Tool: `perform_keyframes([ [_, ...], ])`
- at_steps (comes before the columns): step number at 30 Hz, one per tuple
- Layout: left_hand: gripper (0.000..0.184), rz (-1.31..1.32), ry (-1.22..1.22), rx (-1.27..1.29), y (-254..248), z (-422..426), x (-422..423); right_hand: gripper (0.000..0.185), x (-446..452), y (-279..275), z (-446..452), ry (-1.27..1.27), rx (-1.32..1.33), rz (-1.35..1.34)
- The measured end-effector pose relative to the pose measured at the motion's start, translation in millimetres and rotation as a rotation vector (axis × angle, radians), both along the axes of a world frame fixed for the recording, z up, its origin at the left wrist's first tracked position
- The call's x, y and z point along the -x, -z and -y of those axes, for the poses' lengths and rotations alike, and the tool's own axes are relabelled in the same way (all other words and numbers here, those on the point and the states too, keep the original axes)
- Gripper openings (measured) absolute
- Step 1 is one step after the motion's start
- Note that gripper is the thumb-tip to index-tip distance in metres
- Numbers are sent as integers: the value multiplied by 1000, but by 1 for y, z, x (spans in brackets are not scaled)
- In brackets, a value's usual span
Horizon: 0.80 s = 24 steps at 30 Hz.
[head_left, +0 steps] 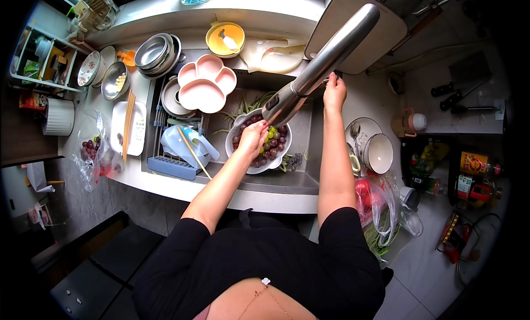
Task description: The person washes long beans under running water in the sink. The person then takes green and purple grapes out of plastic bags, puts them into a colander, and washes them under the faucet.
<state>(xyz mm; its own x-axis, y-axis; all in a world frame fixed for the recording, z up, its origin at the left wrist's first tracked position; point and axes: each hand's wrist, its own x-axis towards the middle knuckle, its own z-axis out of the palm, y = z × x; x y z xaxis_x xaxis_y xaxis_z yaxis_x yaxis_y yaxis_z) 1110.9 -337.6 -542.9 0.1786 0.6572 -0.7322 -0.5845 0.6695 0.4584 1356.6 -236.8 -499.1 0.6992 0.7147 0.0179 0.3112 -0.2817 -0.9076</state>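
A large metal faucet (pixel 326 60) reaches over the sink (pixel 302 179), its spray head (pixel 280 107) above a white colander (pixel 230 146) of dark purple and green grapes (pixel 271 149). My left hand (pixel 253 139) is over the colander, its fingers closed at the lower edge of the spray head. Further back and to the right, my right hand (pixel 334 92) is closed at the faucet's handle, which is mostly hidden behind the fingers. Long green beans (pixel 255 103) lie in the sink behind the colander.
A pink paw-shaped plate (pixel 207 88) and a blue basket (pixel 179 143) are on the rack at the sink's left. Stacked metal bowls (pixel 154 52) stand behind. To the right are a white bowl (pixel 379 153) and plastic bags (pixel 381 201). Chopsticks (pixel 128 124) lie on a white tray.
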Motion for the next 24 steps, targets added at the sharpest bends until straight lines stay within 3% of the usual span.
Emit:
perform_keyframes([
  [6, 13, 21, 9, 5, 11, 3, -2, 25, 31, -24, 4, -95, -29, 546],
  [9, 33, 34, 51, -8, 12, 3, -2, 17, 61, -56, 10, -139, 106, 766],
  [24, 33, 112, 21, -8, 2, 3, -8, 15, 58, -38, 14, -179, 70, 901],
])
